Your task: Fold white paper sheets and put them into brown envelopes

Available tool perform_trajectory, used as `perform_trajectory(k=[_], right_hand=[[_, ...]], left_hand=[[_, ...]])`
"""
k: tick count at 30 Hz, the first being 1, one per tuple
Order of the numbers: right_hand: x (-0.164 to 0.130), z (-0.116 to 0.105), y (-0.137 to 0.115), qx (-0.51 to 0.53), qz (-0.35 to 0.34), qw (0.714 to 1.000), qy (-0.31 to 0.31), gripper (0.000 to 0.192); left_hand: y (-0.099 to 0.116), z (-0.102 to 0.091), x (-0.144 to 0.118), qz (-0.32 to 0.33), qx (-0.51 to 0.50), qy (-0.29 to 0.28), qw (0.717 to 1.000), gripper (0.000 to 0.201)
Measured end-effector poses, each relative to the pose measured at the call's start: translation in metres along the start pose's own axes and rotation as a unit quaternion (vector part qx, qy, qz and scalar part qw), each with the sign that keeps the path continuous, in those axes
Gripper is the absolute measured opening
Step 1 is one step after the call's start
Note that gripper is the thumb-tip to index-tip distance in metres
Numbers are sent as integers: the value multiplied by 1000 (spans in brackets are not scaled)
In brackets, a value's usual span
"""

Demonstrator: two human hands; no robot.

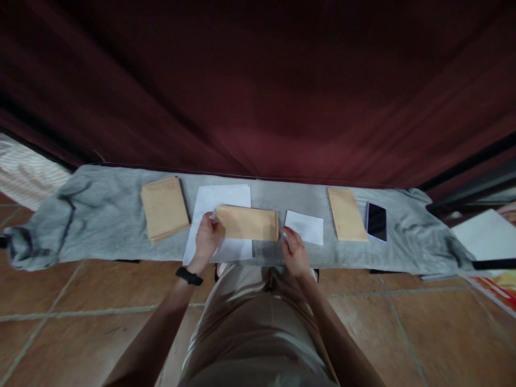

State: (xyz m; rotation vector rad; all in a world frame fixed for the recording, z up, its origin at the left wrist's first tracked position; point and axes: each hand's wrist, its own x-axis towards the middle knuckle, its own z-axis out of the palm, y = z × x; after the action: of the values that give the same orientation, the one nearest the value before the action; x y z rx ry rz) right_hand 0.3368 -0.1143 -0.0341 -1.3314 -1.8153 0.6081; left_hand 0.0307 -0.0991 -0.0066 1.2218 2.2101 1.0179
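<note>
A brown paper envelope (248, 223) lies lengthwise in front of me, partly over a stack of white paper sheets (223, 194). My left hand (208, 236), with a black band on its wrist, has its fingers closed at the envelope's left end. To the right of the envelope is a smaller white paper (305, 227), which looks folded. At its lower left corner is my right hand (295, 253), fingers and thumb slightly apart. Whether those fingertips press on the paper is hard to see.
A stack of brown envelopes (164, 208) lies at the left, on a grey cloth (270, 193). Another brown envelope (347, 214) and a phone (377, 221) lie at the right. A dark red curtain (258, 107) hangs along the far edge.
</note>
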Motion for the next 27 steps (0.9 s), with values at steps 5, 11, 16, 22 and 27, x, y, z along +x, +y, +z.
perform_trajectory(k=[5, 11, 16, 22, 27], right_hand=[[14, 51, -25, -20, -92, 993, -78, 48], [16, 72, -25, -147, -95, 980, -92, 47], [11, 72, -19, -205, -98, 969, -103, 47], [9, 72, -18, -200, -89, 970, -103, 52], [8, 72, -16, -186, -85, 974, -97, 52]], left_hand=[[20, 24, -29, 289, 248, -7, 925, 52], [35, 71, -41, 363, 315, -104, 871, 55], [27, 79, -37, 363, 314, -118, 869, 55], [9, 59, -25, 354, 315, -105, 875, 62], [-5, 41, -20, 343, 324, -83, 878, 60]])
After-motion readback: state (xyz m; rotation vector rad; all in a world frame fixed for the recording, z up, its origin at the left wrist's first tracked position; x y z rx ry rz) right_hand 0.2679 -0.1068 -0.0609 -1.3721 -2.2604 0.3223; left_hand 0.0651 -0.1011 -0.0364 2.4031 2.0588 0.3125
